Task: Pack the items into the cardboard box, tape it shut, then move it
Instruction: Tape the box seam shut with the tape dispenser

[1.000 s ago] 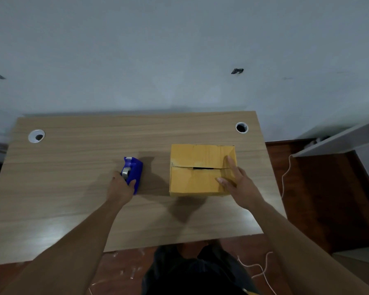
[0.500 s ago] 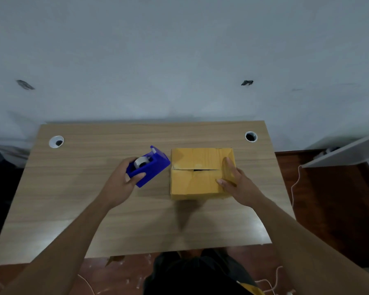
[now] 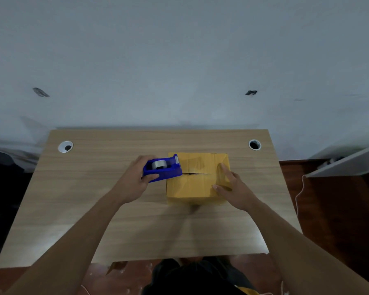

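Observation:
A yellow-brown cardboard box [image 3: 194,184] stands on the wooden table [image 3: 94,201], its top flaps folded down with a thin dark gap along the middle seam. My left hand [image 3: 134,182] grips a blue tape dispenser [image 3: 163,169] with a grey tape roll, held at the box's left top edge. My right hand [image 3: 232,188] lies flat on the right side of the box top, fingers spread, pressing the flaps down. The box's contents are hidden.
Two round cable holes [image 3: 65,146] [image 3: 254,144] sit near the table's back corners. A pale wall [image 3: 179,60] rises behind. A white shelf edge [image 3: 345,165] and a white cord [image 3: 299,194] are at the right over dark red floor.
My left hand lifted the tape dispenser off the table and carried it right, up to the box's left top edge. My right hand stayed on the box top.

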A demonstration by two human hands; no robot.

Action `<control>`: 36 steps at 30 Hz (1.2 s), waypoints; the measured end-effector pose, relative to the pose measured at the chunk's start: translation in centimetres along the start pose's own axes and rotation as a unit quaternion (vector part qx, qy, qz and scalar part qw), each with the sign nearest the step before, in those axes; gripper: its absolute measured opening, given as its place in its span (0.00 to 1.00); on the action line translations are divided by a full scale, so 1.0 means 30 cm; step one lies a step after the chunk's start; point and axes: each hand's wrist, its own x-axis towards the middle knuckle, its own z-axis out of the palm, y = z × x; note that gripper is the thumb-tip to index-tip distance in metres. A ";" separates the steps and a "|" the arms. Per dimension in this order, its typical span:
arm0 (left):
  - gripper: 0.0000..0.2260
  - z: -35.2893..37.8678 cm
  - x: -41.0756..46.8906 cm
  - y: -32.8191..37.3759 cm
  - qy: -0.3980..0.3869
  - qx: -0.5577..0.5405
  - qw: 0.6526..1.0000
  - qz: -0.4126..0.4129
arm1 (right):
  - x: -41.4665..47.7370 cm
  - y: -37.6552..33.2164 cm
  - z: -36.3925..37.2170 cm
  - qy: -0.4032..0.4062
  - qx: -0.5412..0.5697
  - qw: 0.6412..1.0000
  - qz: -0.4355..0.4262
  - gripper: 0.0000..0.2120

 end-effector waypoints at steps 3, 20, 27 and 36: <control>0.23 0.008 0.011 -0.019 -0.024 0.030 0.999 0.006 | -0.006 -0.009 -0.007 -0.001 0.002 1.000 0.002 0.41; 0.25 0.021 0.021 0.035 -0.056 0.164 0.985 0.004 | 0.073 -0.542 0.001 -0.073 -0.069 0.988 -0.116 0.09; 0.25 0.024 0.031 0.077 -0.063 0.210 0.975 0.042 | 0.085 -0.597 -0.024 -0.116 -0.147 0.978 -0.093 0.08; 0.21 0.013 0.053 0.139 -0.042 0.122 0.991 -0.017 | 0.106 -0.568 -0.065 -0.139 -0.138 0.976 -0.091 0.09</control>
